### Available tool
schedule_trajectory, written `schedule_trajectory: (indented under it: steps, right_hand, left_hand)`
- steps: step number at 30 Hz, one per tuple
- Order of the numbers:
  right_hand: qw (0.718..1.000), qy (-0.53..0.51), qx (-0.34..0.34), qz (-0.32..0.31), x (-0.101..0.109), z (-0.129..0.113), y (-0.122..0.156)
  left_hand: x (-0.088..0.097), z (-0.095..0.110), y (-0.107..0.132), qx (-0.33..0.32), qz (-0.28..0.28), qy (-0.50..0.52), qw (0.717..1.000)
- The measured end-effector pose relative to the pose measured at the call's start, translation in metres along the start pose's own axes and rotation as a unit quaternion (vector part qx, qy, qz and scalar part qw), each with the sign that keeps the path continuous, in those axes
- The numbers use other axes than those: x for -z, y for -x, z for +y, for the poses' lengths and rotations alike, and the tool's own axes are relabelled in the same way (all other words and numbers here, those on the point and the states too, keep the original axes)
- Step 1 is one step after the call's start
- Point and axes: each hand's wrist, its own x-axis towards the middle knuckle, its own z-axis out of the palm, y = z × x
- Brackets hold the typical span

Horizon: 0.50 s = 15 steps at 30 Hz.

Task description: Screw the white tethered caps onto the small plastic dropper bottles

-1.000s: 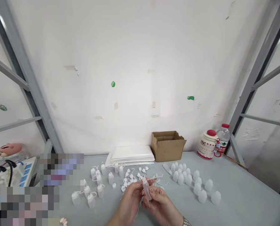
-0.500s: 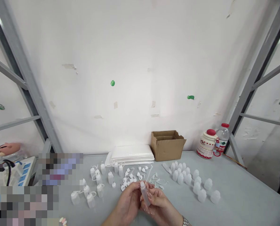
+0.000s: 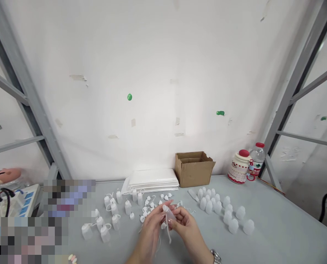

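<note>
Between both hands, over the near middle of the table, is a small translucent squeeze bottle (image 3: pixel 171 215). A thin white strap (image 3: pixel 168 233) hangs down from its neck. My left hand (image 3: pixel 151 227) is closed about the bottle's neck from the left. My right hand (image 3: pixel 185 224) pinches the bottle's body from the right. Just beyond the hands lie loose white caps (image 3: pixel 145 209) and thin straps, partly hidden by the fingers. Capped bottles (image 3: pixel 105 234) stand to the left; several uncapped translucent bottles (image 3: pixel 209 207) stand to the right.
A cardboard box (image 3: pixel 194 172) and a stack of white packets (image 3: pixel 152 180) sit against the wall. At the back right stand a cream jar with a red lid (image 3: pixel 238 168) and a clear bottle (image 3: pixel 258 157). A power strip (image 3: pixel 28 201) lies at the left.
The bottle has been turned in my hands, and a strap now hangs from its neck toward me. My left fingers have moved up around the neck. The view has shifted slightly.
</note>
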Motion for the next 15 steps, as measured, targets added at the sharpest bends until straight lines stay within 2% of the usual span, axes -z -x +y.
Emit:
schedule_trajectory:
  steps: [9,15]
  right_hand:
    - [0.997,0.058,0.040,0.045,-0.0051,0.0027,0.0051]
    - [0.995,0.062,0.013,0.072,-0.0072,-0.0010,0.0057]
  left_hand:
    - [0.0014,-0.0063,-0.0040,0.007,0.014,0.027,1.000]
    - [0.0023,-0.0105,-0.0064,0.036,0.023,0.042,0.998]
